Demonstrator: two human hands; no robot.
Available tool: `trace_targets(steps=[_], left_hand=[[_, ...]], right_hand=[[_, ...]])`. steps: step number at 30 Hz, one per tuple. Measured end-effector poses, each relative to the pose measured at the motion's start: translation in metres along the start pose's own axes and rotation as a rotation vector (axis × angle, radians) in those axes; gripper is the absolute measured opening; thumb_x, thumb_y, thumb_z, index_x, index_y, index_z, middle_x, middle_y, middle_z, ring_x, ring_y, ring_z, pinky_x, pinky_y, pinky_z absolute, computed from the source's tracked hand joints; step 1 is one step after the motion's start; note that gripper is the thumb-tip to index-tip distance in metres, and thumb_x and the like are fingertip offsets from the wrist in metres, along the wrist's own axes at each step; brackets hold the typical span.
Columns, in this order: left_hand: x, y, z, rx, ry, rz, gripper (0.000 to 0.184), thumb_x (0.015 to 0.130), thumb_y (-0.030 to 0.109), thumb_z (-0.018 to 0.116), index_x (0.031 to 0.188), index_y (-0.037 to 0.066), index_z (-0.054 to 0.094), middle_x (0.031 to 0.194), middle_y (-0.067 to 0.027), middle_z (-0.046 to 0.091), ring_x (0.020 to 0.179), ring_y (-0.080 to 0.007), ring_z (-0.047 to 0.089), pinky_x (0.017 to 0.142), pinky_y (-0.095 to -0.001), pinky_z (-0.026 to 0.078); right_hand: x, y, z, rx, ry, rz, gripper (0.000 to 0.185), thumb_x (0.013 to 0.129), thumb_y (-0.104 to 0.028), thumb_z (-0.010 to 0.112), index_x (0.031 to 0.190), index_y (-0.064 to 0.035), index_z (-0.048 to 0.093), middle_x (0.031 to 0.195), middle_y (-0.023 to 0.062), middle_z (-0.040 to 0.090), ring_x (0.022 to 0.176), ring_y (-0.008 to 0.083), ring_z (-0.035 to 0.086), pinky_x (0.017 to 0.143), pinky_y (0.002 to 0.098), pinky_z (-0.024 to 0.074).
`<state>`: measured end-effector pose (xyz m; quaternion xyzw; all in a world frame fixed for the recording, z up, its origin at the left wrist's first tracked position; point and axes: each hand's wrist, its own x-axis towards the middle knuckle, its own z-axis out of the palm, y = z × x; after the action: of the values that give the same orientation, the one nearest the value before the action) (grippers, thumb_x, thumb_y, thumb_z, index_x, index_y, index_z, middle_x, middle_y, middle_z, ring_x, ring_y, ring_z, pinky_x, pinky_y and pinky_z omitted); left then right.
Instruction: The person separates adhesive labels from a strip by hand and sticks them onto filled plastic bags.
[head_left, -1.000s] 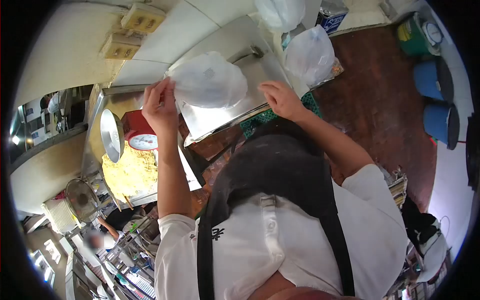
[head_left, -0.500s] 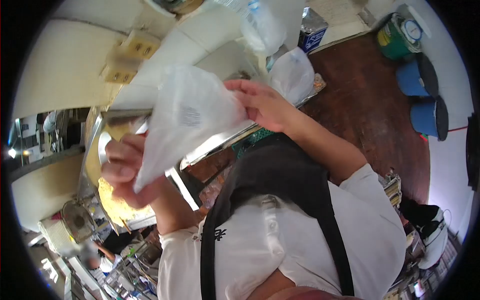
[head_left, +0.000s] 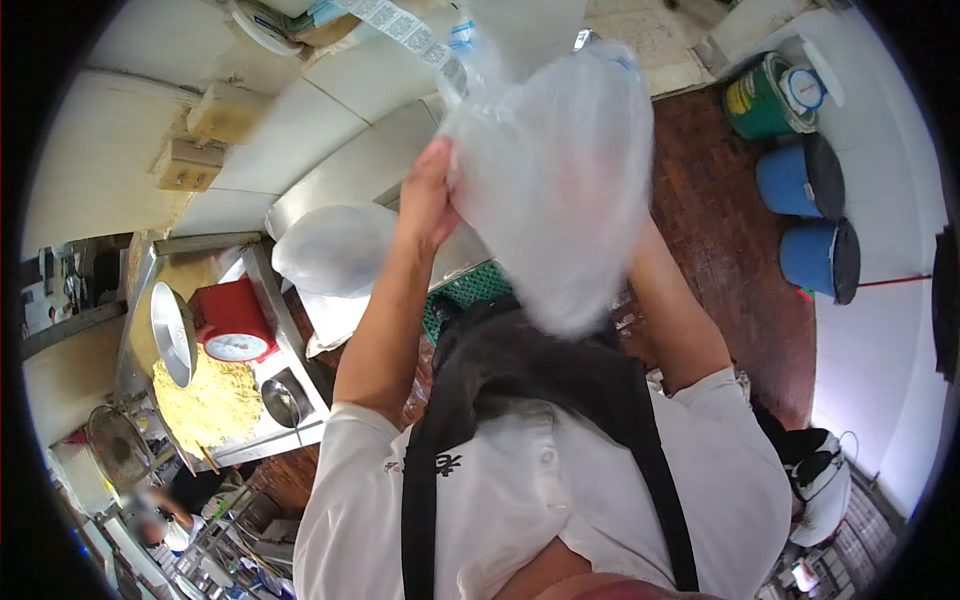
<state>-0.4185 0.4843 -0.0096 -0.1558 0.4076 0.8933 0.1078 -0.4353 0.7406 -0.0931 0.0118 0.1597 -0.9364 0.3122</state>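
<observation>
A large translucent plastic bag (head_left: 560, 190) is raised in front of me, blurred by motion. My left hand (head_left: 430, 195) is closed on its left edge. Behind the bag is my right hand (head_left: 600, 185), seen only as a faint skin-coloured shape through the plastic, so its fingers cannot be made out. Another pale plastic bag (head_left: 333, 250), rounded and full-looking, rests on the metal counter at the left of my left forearm. A printed strip (head_left: 405, 30) hangs above the raised bag and meets its top left side.
On the left table are a red scale (head_left: 235, 318), a metal bowl (head_left: 173, 335), yellow noodle-like food (head_left: 205, 400) and a ladle (head_left: 283, 402). Blue bins (head_left: 815, 258) and a green bucket (head_left: 762, 100) stand right. People are visible at lower left (head_left: 172, 528) and lower right (head_left: 825, 480).
The bag my hands held at the left is now on the counter. Both hands have moved up and right, with a large bag now between them. The view has shifted.
</observation>
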Motion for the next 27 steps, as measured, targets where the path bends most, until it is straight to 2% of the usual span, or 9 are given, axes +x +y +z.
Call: trace_targets(steps=[8, 12, 14, 16, 17, 19, 21, 24, 27], left_hand=[[0.125, -0.142, -0.129, 0.741, 0.155, 0.012, 0.030, 0.102, 0.031, 0.058, 0.097, 0.003, 0.069, 0.083, -0.0038, 0.068, 0.074, -0.0105, 0.058, 0.067, -0.0299, 0.049], [0.158, -0.170, -0.148, 1.287, 0.143, 0.232, 0.023, 0.090, 0.019, 0.063, 0.091, -0.003, 0.070, 0.082, -0.0180, 0.069, 0.077, -0.0263, 0.067, 0.071, -0.0399, 0.053], [0.164, -0.182, -0.158, 1.672, 0.016, 0.438, 0.025, 0.084, 0.018, 0.064, 0.091, -0.005, 0.070, 0.085, -0.0256, 0.069, 0.083, -0.0373, 0.070, 0.075, -0.0454, 0.054], [0.159, -0.182, -0.152, 1.552, 0.007, 0.248, 0.029, 0.083, 0.021, 0.064, 0.094, -0.005, 0.070, 0.091, -0.0283, 0.069, 0.090, -0.0429, 0.068, 0.079, -0.0478, 0.054], [0.159, -0.180, -0.148, 1.487, 0.004, 0.164, 0.031, 0.082, 0.023, 0.064, 0.096, -0.005, 0.071, 0.094, -0.0296, 0.069, 0.093, -0.0457, 0.067, 0.082, -0.0490, 0.054], [0.168, -0.182, -0.149, 1.548, 0.041, 0.027, 0.034, 0.082, 0.025, 0.064, 0.100, -0.002, 0.072, 0.102, -0.0286, 0.069, 0.096, -0.0445, 0.068, 0.083, -0.0497, 0.054], [0.157, -0.157, -0.116, 1.737, 0.078, -0.090, 0.033, 0.082, 0.021, 0.064, 0.106, 0.000, 0.071, 0.113, -0.0290, 0.067, 0.102, -0.0442, 0.066, 0.087, -0.0482, 0.054], [0.108, -0.125, -0.098, 1.532, 0.165, 0.176, 0.054, 0.081, 0.013, 0.071, 0.133, 0.004, 0.059, 0.135, -0.0278, 0.057, 0.122, -0.0419, 0.058, 0.100, -0.0447, 0.049], [0.057, -0.096, -0.084, 1.481, -0.201, 0.254, 0.087, 0.074, 0.008, 0.081, 0.150, 0.007, 0.038, 0.148, -0.0230, 0.046, 0.137, -0.0400, 0.045, 0.112, -0.0424, 0.040]], right_hand=[[0.017, 0.035, -0.147, -0.737, 0.332, -0.324, 0.048, 0.096, -0.013, 0.064, 0.140, -0.0019, 0.048, 0.135, 0.0109, 0.057, 0.120, 0.0225, 0.057, 0.101, 0.0391, 0.0494], [0.046, 0.063, -0.236, -1.311, 0.386, -0.497, 0.050, 0.096, -0.017, 0.065, 0.141, -0.0021, 0.048, 0.132, 0.0082, 0.056, 0.116, 0.0263, 0.059, 0.104, 0.0407, 0.0458], [0.058, 0.067, -0.242, -0.886, 0.372, -0.482, 0.048, 0.094, -0.015, 0.064, 0.138, -0.0017, 0.051, 0.131, 0.0100, 0.058, 0.118, 0.0307, 0.057, 0.105, 0.0416, 0.0441], [0.070, 0.059, -0.241, -1.233, 0.359, -0.164, 0.046, 0.091, -0.014, 0.063, 0.134, -0.0016, 0.055, 0.131, 0.0126, 0.059, 0.120, 0.0346, 0.055, 0.105, 0.0426, 0.0427], [0.077, 0.039, -0.241, -1.773, 0.325, 0.184, 0.045, 0.089, -0.013, 0.063, 0.132, -0.0017, 0.057, 0.131, 0.0144, 0.059, 0.120, 0.0363, 0.055, 0.105, 0.0432, 0.0423], [0.076, 0.020, -0.228, -2.165, 0.270, 0.256, 0.043, 0.085, -0.011, 0.062, 0.127, -0.0013, 0.060, 0.131, 0.0177, 0.059, 0.121, 0.0389, 0.054, 0.105, 0.0448, 0.0417], [0.043, 0.028, -0.212, -1.841, 0.268, -0.321, 0.042, 0.082, -0.008, 0.062, 0.123, -0.0006, 0.063, 0.131, 0.0208, 0.059, 0.122, 0.0408, 0.054, 0.105, 0.0466, 0.0414], [0.025, 0.002, -0.161, -2.030, 0.222, -0.471, 0.046, 0.078, -0.010, 0.066, 0.122, 0.0011, 0.062, 0.131, 0.0208, 0.059, 0.124, 0.0424, 0.054, 0.107, 0.0478, 0.0408], [0.003, -0.012, -0.077, -1.272, 0.333, -0.171, 0.050, 0.077, -0.011, 0.069, 0.125, 0.0011, 0.059, 0.132, 0.0223, 0.057, 0.131, 0.0435, 0.048, 0.110, 0.0478, 0.0390]])
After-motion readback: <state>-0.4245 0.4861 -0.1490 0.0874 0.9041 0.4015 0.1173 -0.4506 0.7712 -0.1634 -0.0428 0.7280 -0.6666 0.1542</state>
